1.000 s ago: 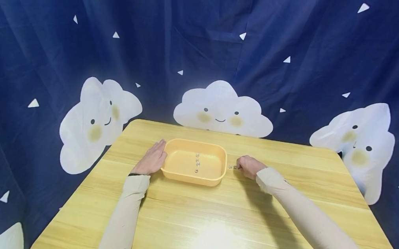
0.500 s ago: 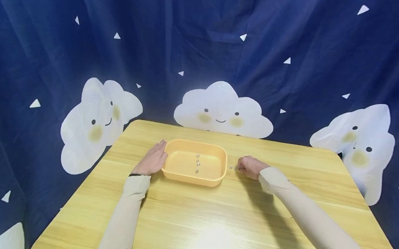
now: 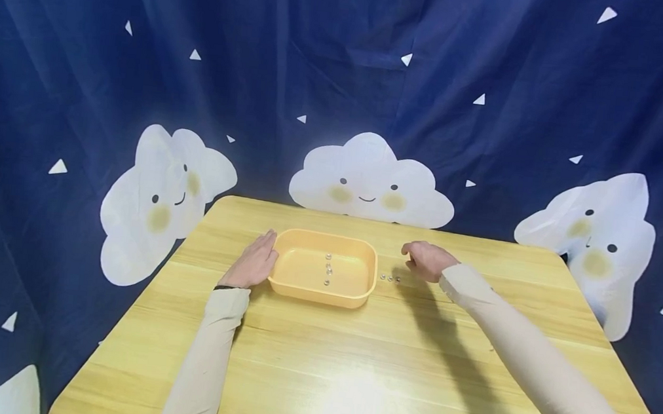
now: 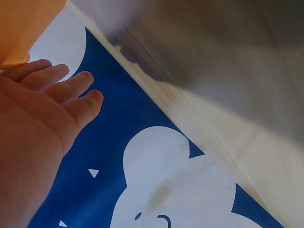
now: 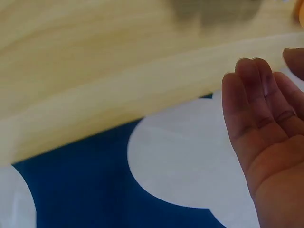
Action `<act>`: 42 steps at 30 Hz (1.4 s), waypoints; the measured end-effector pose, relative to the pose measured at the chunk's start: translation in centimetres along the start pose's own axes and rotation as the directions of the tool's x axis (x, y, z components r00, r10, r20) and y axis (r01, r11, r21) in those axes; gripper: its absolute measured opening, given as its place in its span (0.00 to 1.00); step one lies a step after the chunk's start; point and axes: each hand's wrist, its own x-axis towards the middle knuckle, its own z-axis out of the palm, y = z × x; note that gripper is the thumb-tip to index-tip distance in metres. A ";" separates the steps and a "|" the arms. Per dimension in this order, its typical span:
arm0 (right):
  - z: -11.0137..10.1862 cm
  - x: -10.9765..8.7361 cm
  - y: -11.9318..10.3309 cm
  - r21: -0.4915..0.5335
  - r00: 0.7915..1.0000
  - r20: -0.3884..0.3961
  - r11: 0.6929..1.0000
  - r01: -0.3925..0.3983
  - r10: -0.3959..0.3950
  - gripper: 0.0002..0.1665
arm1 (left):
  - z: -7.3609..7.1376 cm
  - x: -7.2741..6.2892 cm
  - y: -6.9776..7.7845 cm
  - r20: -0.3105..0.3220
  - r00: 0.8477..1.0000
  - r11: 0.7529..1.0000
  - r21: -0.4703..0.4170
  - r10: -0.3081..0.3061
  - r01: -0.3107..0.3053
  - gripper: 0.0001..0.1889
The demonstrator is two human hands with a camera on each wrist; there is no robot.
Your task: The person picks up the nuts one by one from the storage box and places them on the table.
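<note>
A shallow orange rectangular tray (image 3: 299, 268) sits on the wooden table. My left hand (image 3: 252, 262) rests against its left end, with long, straight fingers in the left wrist view. Inside the tray, several small shiny round pieces (image 3: 329, 272) form a rough line from back to front. Just beyond its right end, three similar shiny pieces (image 3: 390, 278) lie in a short row on the wood. My right hand (image 3: 430, 260) is raised behind and to the right of that row. Its fingers are loosely bent and hold nothing, as the right wrist view also shows.
The pale wooden table (image 3: 294, 361) reaches back to a dark blue curtain (image 3: 345, 50) printed with white clouds and triangles. A bright glare spot lies on the table's front part. The right arm's shadow falls across the right side.
My right hand has let go of a shiny piece at the right end of the row and risen up and to the right. The left hand and tray stay put.
</note>
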 end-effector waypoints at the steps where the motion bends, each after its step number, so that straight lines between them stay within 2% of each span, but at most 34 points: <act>1: -0.3 0.1 -0.2 -0.006 1.000 0.004 1.000 -0.006 0.006 0.16 | 0.0 0.0 0.0 0.001 1.000 1.000 -0.002 -0.002 0.002 0.32; 6: -1.4 0.7 -1.2 -0.046 1.000 -0.019 0.999 -0.005 0.004 0.14 | -0.1 -0.1 0.0 -0.001 1.000 1.000 -0.020 -0.004 0.004 0.32; 10: -2.1 1.5 -2.1 -0.069 0.999 -0.043 0.998 0.016 -0.019 0.08 | -0.2 -0.2 0.1 -0.006 1.000 1.000 -0.012 -0.014 0.014 0.32; 17: -2.1 3.1 -4.0 -0.129 0.996 -0.042 0.989 0.077 -0.083 0.03 | -0.2 -0.2 0.2 -0.017 1.000 1.000 0.010 -0.026 0.026 0.32; 26: -1.5 4.7 -7.1 -0.150 0.995 0.037 0.983 0.102 -0.097 0.07 | -0.2 -0.4 0.2 -0.046 0.999 0.999 0.050 0.006 -0.003 0.33; 36: -1.2 6.1 -9.9 -0.181 0.991 0.076 0.976 0.120 -0.108 0.06 | -0.4 -0.3 0.3 -0.045 0.999 0.998 0.065 0.009 -0.006 0.33; 42: -0.2 7.3 -11.0 -0.186 0.989 0.105 0.975 0.120 -0.101 0.06 | -0.2 -0.2 0.1 -0.051 0.999 0.998 0.061 0.008 -0.005 0.33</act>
